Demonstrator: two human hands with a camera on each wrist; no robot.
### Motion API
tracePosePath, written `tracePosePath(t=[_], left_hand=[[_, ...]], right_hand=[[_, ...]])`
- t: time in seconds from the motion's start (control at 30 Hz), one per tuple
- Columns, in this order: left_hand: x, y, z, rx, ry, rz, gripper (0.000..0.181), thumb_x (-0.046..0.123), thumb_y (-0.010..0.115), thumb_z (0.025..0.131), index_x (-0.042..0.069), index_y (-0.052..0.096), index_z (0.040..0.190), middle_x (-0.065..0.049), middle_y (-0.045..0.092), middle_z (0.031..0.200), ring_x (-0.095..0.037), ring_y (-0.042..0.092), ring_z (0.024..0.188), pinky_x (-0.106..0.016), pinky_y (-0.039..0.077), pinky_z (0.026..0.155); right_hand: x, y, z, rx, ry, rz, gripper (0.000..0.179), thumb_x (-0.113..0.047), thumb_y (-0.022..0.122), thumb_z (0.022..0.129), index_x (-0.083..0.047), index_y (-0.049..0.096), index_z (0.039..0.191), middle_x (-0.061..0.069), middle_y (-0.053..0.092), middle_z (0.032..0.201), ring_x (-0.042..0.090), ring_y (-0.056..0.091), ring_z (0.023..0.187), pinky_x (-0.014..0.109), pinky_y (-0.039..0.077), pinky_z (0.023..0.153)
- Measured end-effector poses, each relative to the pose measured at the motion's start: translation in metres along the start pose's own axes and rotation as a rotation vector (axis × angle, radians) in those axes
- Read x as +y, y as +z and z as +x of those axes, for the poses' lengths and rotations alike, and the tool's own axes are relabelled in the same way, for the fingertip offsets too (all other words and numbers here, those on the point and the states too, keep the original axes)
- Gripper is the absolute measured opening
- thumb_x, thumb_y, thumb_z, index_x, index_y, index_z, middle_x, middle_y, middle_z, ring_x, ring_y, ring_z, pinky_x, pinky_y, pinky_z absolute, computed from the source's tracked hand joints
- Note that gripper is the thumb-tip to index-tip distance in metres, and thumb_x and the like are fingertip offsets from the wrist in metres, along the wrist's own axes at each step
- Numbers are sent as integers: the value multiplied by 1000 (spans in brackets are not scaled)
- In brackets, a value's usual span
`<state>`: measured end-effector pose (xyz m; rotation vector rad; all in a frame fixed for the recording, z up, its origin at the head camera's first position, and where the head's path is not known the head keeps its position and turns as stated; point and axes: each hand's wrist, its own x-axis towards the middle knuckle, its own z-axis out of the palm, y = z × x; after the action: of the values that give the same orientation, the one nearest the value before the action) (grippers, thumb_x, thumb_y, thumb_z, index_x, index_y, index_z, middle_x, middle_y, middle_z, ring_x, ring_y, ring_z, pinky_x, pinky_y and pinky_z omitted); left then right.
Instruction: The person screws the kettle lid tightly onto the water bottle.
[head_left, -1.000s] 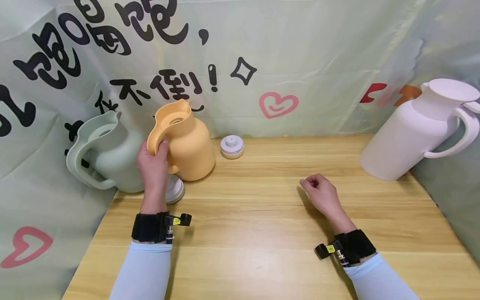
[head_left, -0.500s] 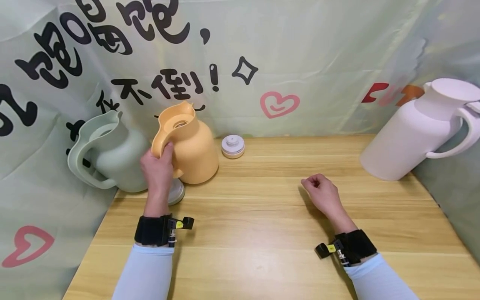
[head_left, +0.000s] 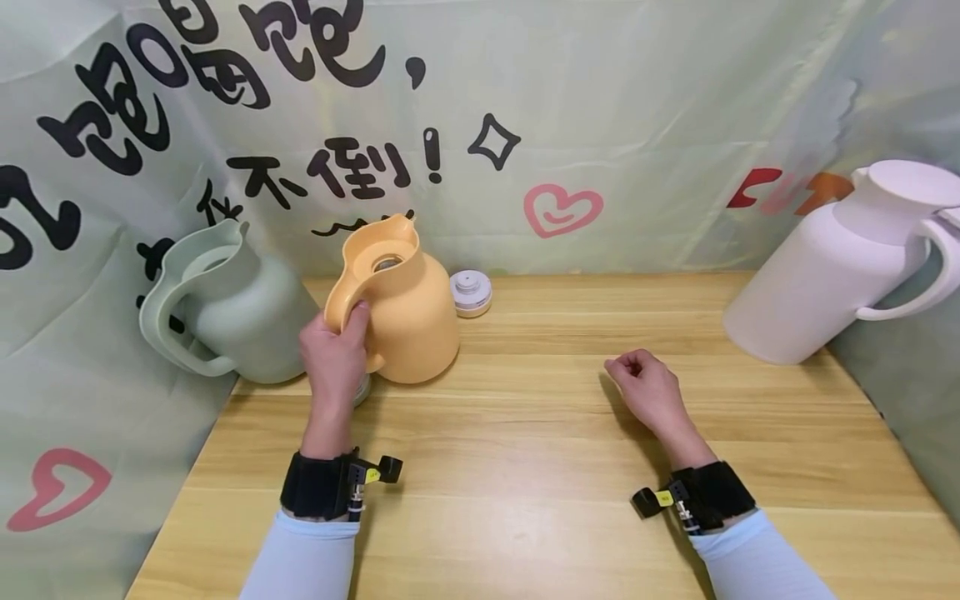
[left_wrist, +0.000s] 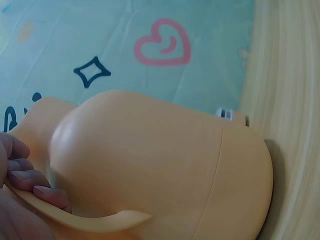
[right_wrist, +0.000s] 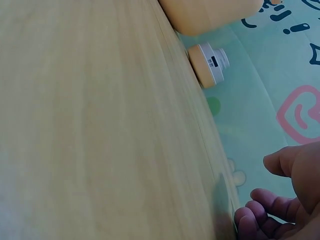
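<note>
L-wrist vw v. nr orange jug (left_wrist: 150,160)

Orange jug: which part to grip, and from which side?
Probably the handle of the orange jug, coming in from the person's left: it loops out on that side, while the round body looks too wide for one hand to wrap. The left hand grips it there.

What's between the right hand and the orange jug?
Only bare tabletop between the right hand and the orange jug, as the head view shows. The white-topped cap sits farther back, close to the jug.
</note>
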<state>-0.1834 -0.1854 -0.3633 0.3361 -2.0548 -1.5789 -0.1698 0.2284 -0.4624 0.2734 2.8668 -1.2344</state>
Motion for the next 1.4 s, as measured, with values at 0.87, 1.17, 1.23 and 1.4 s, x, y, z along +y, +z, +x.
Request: tracePosePath(t=[0.87,1.17,1.23,1.4], left_hand=[[17,53,-45,-314,74,-150,16,19,74,93,4,74,87,5,56,65,-9,52,59,-24,43,52],[31,79,-81,-388,67,-151,18,23,72,94,8,68,86,2,51,63,-11,51,55,-24,41,49],[33,83,-88,-438,69,-162,16,23,70,96,8,68,93,0,52,67,-12,53,58,-24,43,51],[35,90,-100,-588,90,-198,19,21,68,99,7,67,112,-6,65,88,-12,61,80,-26,50,69]], right_hand=[[-1,0,0,8,15,9,51,-48,53,105,-1,59,121,15,61,105,29,56,92,33,42,78],[-1,0,0,15,11,4,49,-47,53,105,0,59,120,16,61,104,29,56,90,33,42,77],[-1,0,0,19,12,5,48,-46,54,105,0,60,120,16,61,104,29,56,90,33,42,77],[-1,0,0,26,13,3,48,-46,54,104,-1,60,119,15,61,104,28,56,90,32,42,77]])
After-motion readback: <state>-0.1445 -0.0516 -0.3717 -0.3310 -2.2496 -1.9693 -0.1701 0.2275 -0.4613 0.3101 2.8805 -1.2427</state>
